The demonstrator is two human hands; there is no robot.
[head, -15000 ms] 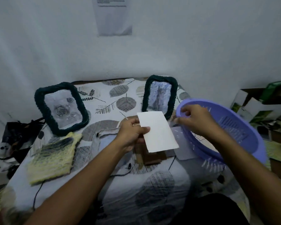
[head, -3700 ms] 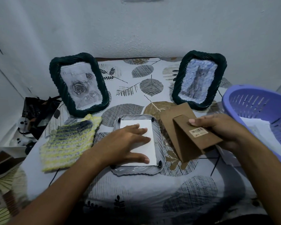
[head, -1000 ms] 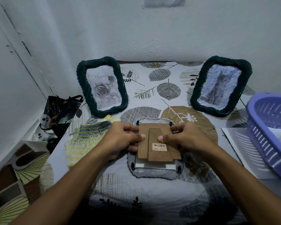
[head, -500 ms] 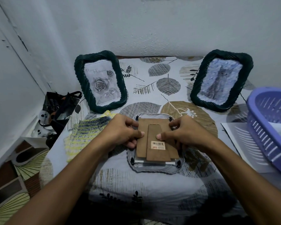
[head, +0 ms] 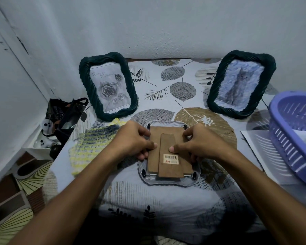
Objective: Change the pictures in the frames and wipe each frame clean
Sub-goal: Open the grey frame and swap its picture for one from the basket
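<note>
I take the cloth-covered table (head: pixel 166 197) as my base and the silver frame (head: pixel 168 182) lying face down at its middle as my landmark for everything else. To the right of that frame sits the purple basket (head: pixel 293 138), resting partly on a loose sheet of paper (head: pixel 265 156). Behind the frame and to its left a dark green frame with a rose picture (head: pixel 109 87) stands propped; behind and to its right a matching green frame with a cat picture (head: pixel 240 85) leans the same way. Just left of the silver frame lies a yellow and grey knitted cloth (head: pixel 90 147), which I judge is for the wiping. On the silver frame itself lies the brown backing board (head: pixel 168 156), its stand flap folded flat and a barcode sticker near the lower end. My left hand (head: pixel 132 140) grips the board's left edge, thumb on top and fingers curled round it; my right hand (head: pixel 200 142) does likewise on the right edge. I judge the board light and stiff but easily bent, so I would keep hold at the two long edges and press it evenly. Four small black tabs (head: pixel 194 176) show at the frame's corners; they look delicate and probably need gentle turning. Any glass beneath is hidden from me.
</note>
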